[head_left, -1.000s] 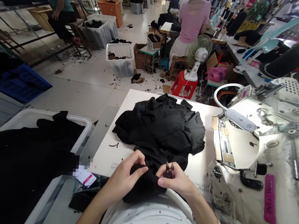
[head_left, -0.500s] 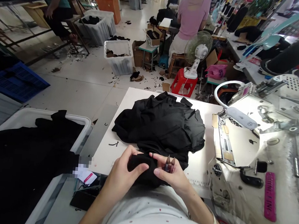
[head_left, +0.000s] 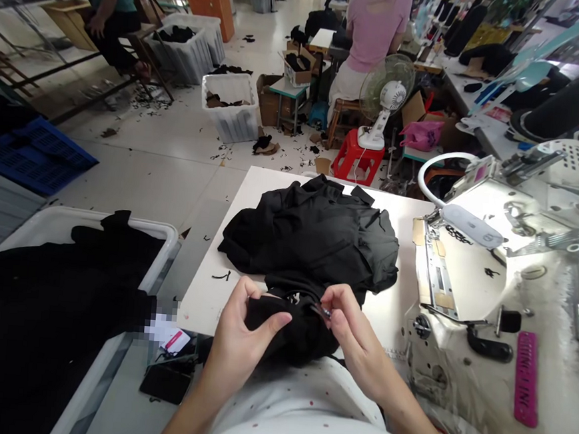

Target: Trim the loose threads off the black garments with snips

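My left hand [head_left: 240, 330] pinches a bunched piece of black fabric [head_left: 291, 327] at the near edge of the white table [head_left: 203, 290]. My right hand [head_left: 355, 339] is closed on small thread snips [head_left: 322, 310], whose tips point left into the same fabric beside my left thumb. Just beyond my hands a heap of black garments [head_left: 313, 235] lies on the table.
A white sewing machine [head_left: 505, 274] with a lit lamp stands at the right. A white bin of black cloth [head_left: 53, 292] sits at my left, above a phone [head_left: 166, 381] on the floor. Two other people sit farther off among crates, a fan [head_left: 383, 104] and a red stool.
Both hands rose a little toward the heap. The snips, which pointed upward before, now tilt left into the fabric held by my left hand.
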`<state>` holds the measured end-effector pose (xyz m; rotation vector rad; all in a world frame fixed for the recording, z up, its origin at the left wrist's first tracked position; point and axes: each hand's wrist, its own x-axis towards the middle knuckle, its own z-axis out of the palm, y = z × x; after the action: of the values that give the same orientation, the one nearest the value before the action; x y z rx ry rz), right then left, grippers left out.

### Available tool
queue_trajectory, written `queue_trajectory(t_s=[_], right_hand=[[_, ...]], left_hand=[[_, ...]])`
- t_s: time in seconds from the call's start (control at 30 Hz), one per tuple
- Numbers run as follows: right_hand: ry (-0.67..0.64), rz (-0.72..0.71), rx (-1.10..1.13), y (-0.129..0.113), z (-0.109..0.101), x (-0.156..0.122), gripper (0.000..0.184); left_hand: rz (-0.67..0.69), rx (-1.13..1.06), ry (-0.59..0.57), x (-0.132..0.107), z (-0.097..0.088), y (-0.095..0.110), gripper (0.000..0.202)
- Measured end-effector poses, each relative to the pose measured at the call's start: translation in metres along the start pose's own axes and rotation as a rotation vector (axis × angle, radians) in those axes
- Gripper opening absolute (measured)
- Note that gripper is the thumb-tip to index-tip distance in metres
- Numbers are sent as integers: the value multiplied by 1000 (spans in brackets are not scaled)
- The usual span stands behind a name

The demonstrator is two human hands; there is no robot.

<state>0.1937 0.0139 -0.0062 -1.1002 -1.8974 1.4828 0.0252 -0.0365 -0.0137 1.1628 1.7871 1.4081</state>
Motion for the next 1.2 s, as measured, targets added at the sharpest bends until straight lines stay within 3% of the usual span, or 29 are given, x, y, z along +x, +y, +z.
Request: queue_trajectory(t_s=[0.1,0.33,0.63,0.83,1.1,1.2], right_hand=[[-71,9,-63,-3,-2,-5,16],[-57,-35,-13,-2,7,0,11],[-60,-9,0,-2,5,3,15],[-55,-21,29,-3,6,4,17],[35,-39,121,-2,9,5,24],[8,5,165,3,5,4,25]], left_hand=[[-7,-27,-33,-1,1,1,32],[-16,-29,-93,-4,3,2,30],[-22,-15,-57,-2,1,5,32],[-67,-64,-127,-4,4,8,31],[-92,-85,-151,-4,4,6,31],[-92,-88,-148,-4,1,4,31]])
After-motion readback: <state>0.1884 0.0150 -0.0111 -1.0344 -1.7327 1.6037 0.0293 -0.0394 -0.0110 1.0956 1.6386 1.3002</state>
